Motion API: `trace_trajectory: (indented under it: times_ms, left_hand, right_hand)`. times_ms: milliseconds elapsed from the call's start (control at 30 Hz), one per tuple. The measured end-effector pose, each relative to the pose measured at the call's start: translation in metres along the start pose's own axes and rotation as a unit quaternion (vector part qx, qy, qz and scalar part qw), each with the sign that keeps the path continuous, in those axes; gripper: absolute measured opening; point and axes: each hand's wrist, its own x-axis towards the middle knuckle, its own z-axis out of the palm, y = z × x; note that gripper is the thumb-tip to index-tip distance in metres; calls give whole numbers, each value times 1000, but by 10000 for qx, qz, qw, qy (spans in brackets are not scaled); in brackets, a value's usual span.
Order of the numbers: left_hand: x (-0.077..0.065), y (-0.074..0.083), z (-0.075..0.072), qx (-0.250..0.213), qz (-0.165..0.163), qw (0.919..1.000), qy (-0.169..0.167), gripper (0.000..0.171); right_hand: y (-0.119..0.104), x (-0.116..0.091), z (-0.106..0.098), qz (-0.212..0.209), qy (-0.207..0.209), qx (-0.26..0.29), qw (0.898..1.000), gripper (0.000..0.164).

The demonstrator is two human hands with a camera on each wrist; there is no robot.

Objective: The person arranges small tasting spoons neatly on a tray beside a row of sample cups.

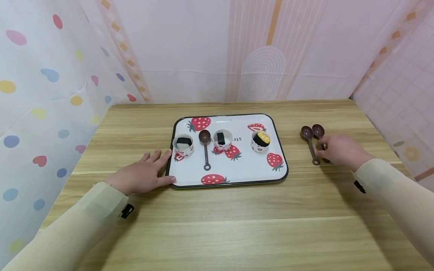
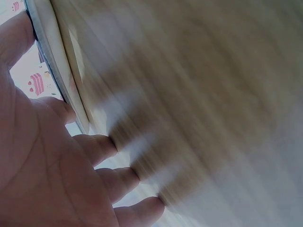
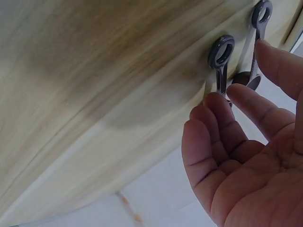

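Observation:
In the head view, my left hand (image 1: 144, 174) lies at the left rim of a white strawberry-patterned tray (image 1: 244, 169), fingers spread, thumb and index fingertip at the rim. My right hand (image 1: 344, 150) is over the right one of two dark brown spoons; its fingers cover much of that spoon (image 1: 318, 130). The other spoon (image 1: 307, 132) lies just left of it. From the right wrist, thumb and index finger stand apart close around the handles, with a ring-shaped handle end (image 3: 221, 52) visible beyond the fingertips.
A third brown spoon (image 1: 205, 137) lies on the tray between two paper cups with black-banded rice balls (image 1: 184, 142) (image 1: 221, 138). Toward the tray's right is a cup with a yellow-topped piece (image 1: 262, 139). Patterned curtains (image 1: 190, 45) rise behind the wooden table (image 1: 217, 226).

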Motion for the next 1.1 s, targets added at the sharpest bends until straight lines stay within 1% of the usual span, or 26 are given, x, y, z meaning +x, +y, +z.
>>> trace_trajectory:
  times_ms: [67, 267, 467, 667, 800, 1100]
  left_hand:
    - [0, 0, 0, -32, -1, 10000, 2, 107]
    - [-1, -1, 0, -39, 42, 10000, 77, 107]
    - [-2, -1, 1, -44, 64, 9999, 125, 106]
    - [-2, -1, 0, -51, 5, 10000, 40, 107]
    - [-2, 0, -1, -58, 6, 10000, 48, 107]
    - [-2, 0, -1, -109, -8, 9999, 33, 107]
  right_hand:
    - [-2, -1, 1, -46, 61, -21, 10000, 41]
    - [-7, 0, 2, -121, 62, -18, 9999, 30]
    - [-7, -2, 1, -55, 53, 39, 10000, 32]
    - [-10, -1, 4, -158, 13, 42, 9999, 27]
    - [-13, 0, 7, -171, -54, 78, 9998, 26]
    - [-16, -1, 7, -212, -53, 27, 9998, 22]
